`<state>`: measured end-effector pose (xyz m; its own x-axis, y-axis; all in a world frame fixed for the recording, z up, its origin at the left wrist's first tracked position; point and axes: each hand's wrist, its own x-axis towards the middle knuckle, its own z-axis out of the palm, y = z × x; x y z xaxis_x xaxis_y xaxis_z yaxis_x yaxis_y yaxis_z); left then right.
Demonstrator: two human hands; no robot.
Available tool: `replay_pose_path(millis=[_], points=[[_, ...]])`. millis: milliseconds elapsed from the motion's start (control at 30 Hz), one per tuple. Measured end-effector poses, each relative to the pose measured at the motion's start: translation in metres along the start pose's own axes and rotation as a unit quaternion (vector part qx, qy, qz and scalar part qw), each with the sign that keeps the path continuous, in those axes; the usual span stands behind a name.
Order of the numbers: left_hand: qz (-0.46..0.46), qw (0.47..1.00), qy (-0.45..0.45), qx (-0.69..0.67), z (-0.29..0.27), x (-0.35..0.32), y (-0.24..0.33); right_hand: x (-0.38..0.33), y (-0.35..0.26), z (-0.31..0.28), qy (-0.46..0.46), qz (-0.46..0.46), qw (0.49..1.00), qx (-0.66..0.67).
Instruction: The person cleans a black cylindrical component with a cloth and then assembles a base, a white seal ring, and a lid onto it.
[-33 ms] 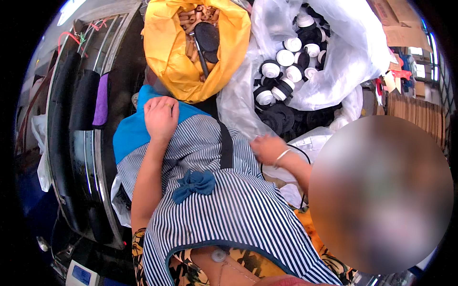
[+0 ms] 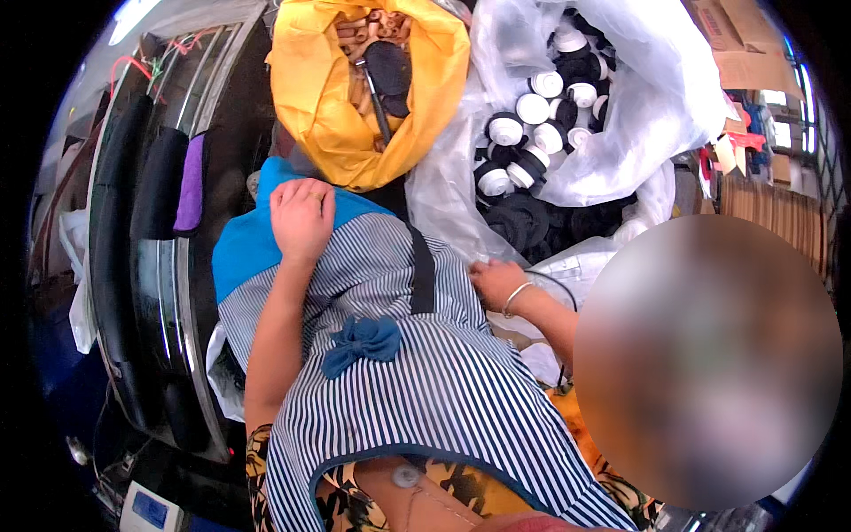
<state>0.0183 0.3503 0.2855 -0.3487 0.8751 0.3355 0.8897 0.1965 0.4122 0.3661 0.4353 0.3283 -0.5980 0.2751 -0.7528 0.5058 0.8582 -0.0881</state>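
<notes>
My left hand (image 2: 303, 218) lies palm down on my knee, where a blue cloth panel (image 2: 253, 232) meets the blue-and-white striped apron (image 2: 425, 390). Its fingers are laid out over the fabric with nothing in them. Beside the apron's right edge is my right hand (image 2: 498, 284), a bracelet (image 2: 517, 299) on its wrist. Those fingertips are partly hidden, so I cannot tell whether they hold anything. A thin black cord (image 2: 558, 282) curves close to that hand. The black strap (image 2: 422, 270) lies on the apron between both hands.
Ahead, a yellow bag (image 2: 306, 97) holds tan tube-like pieces, dark oval pads and a slim dark tool. To its right, a clear plastic bag (image 2: 674, 106) contains several white-and-black round parts. A dark padded rack (image 2: 160, 191) stands left. Stacked cardboard (image 2: 771, 202) is at far right.
My right hand has moved very slightly down and looks sharper. The black cord near it has shifted. My left hand stays on my knee.
</notes>
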Motion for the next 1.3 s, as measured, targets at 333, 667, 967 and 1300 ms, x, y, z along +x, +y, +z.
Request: replay_pose_path(millis=[333,667,967,1300], points=[[-0.017,0.997,0.021,-0.078,-0.044,-0.028,-0.03,0.049,0.019,0.017,-0.277,0.019,0.96,-0.047],[-0.513,0.803,0.301,-0.035,-0.134,-0.33,-0.123,0.172,-0.01,-0.044,0.01,-0.029,0.964,-0.263],[-0.862,0.353,0.361,0.045,0.004,-0.694,-0.011,0.198,-0.18,-0.158,0.274,-0.094,0.957,-0.024],[-0.824,0.566,0.032,-0.003,0.001,-0.687,-0.12,0.194,-0.16,-0.149,0.36,-0.036,0.932,-0.032]])
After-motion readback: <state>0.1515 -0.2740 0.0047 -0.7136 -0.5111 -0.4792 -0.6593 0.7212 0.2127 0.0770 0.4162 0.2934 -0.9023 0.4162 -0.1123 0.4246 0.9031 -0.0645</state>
